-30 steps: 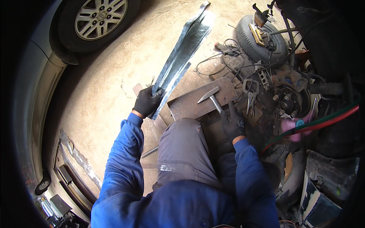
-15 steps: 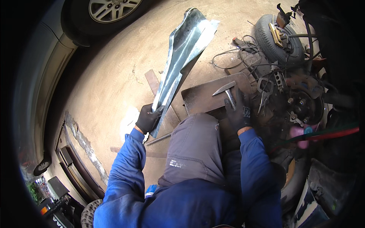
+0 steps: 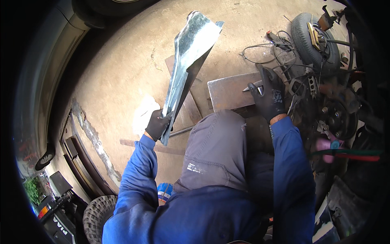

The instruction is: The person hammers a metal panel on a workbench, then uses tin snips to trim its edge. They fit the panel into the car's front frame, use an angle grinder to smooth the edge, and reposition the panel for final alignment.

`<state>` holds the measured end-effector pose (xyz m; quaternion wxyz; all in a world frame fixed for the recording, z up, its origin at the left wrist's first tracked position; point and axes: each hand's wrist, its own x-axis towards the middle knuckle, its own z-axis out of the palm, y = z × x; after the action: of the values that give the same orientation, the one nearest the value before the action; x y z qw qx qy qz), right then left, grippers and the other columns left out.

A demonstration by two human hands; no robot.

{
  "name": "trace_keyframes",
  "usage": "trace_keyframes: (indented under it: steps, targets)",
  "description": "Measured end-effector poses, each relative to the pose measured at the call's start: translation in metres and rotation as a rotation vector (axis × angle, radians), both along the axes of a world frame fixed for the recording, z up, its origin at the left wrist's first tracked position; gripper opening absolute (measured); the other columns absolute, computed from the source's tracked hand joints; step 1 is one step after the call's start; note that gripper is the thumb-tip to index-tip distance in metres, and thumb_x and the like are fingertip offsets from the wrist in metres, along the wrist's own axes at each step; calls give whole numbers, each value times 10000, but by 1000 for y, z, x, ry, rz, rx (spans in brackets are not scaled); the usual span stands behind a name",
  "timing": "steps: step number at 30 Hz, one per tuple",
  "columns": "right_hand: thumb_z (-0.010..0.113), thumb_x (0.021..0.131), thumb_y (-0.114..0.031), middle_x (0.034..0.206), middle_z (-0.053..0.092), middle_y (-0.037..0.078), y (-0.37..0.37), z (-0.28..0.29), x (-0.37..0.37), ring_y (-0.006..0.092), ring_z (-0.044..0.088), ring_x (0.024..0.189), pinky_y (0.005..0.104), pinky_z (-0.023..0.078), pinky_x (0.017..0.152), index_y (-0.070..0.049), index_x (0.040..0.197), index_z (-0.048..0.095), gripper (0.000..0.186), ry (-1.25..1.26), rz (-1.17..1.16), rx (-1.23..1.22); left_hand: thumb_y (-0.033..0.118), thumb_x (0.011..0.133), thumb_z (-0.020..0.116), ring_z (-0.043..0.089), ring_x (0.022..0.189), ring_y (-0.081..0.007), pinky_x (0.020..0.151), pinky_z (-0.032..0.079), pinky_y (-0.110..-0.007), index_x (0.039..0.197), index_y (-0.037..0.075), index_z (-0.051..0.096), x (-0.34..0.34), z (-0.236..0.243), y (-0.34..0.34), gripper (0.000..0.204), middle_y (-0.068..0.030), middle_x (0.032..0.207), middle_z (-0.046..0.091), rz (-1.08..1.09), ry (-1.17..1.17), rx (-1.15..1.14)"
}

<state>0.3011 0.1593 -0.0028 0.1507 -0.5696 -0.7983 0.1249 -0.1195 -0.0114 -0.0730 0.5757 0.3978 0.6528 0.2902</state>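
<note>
My left hand (image 3: 159, 125), black-gloved, is closed on the narrow lower end of a long, bent sheet-metal panel (image 3: 185, 57). The panel rises away from me, wide end up, its shiny face catching light. Over at the right, my gloved right hand (image 3: 271, 92) is around a pointed metal hammer (image 3: 246, 89), thumb on the near side. The hammer's pointed tip pokes out past the thumb; most of its head and handle is hidden by the glove. Beneath that hand lies a flat brown metal plate (image 3: 227, 90).
A loose tyre (image 3: 302, 40), cables (image 3: 254, 57) and clamp pliers (image 3: 293, 95) clutter the right side. Red and green hoses (image 3: 353, 153) cross at lower right. A car (image 3: 61, 49) stands on the left, with a knobbly tyre (image 3: 99, 215) at lower left. Flat metal strips (image 3: 189, 107) lie on the floor.
My right hand has moved from beside the hammer's handle up over its head and closed around it. The panel in my left hand has turned, showing more of its bright face.
</note>
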Motion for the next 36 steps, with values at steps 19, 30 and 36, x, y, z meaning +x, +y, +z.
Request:
trace_keyframes:
  steps: [19, 30, 36]
  targets:
    - [683, 994, -348, 1559, 537, 87, 30, -36, -85, 287, 478, 1429, 495, 336, 1234, -229, 1554, 540, 591, -255, 488, -119, 449, 1016, 710, 689, 650, -390, 659, 545, -465, 995, 12, 798, -16, 5, 48, 445, -266, 765, 698, -439, 595, 194]
    - [699, 923, -200, 1168, 704, 36, 38, -57, -117, 243, 660, 1123, 469, 454, 1027, -236, 1072, 755, 164, -303, 615, 115, 560, 934, 765, 746, 1055, -388, 923, 571, -446, 1354, 99, 694, -17, -7, 99, 627, -215, 1118, 772, -433, 693, 31]
    - [702, 911, -204, 1093, 718, 10, 24, -45, -128, 226, 660, 1084, 439, 450, 1021, -223, 1080, 742, 174, -418, 532, 45, 456, 912, 820, 743, 917, -284, 834, 559, -400, 1280, 25, 705, 44, -28, 163, 578, -184, 1054, 775, -295, 279, 185]
